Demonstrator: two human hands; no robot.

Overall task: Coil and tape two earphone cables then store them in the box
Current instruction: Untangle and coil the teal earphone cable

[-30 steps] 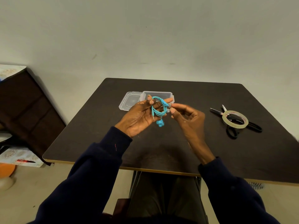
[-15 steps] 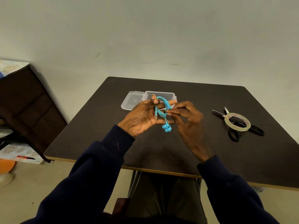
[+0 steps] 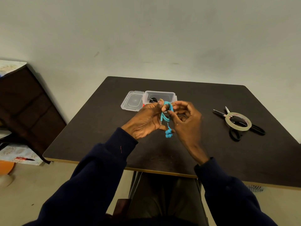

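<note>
My left hand (image 3: 145,119) holds a coiled blue earphone cable (image 3: 166,116) above the dark table (image 3: 97,128), its earbuds (image 3: 168,133) and plug hanging below. My right hand (image 3: 187,123), slightly blurred, has its fingers curled at the coil's right side, touching the loops. Behind the hands stands a clear plastic box (image 3: 160,96), open, with something black inside, partly hidden. Its clear lid (image 3: 132,101) lies flat to the left of it.
A roll of clear tape (image 3: 238,122) lies on top of black scissors (image 3: 244,129) at the table's right side. A dark wooden cabinet (image 3: 24,103) stands to the left of the table. The pale wall is behind.
My right hand moved in from the right to the coil and now works at its loops. The earbuds hang lower. The view drifted slightly.
</note>
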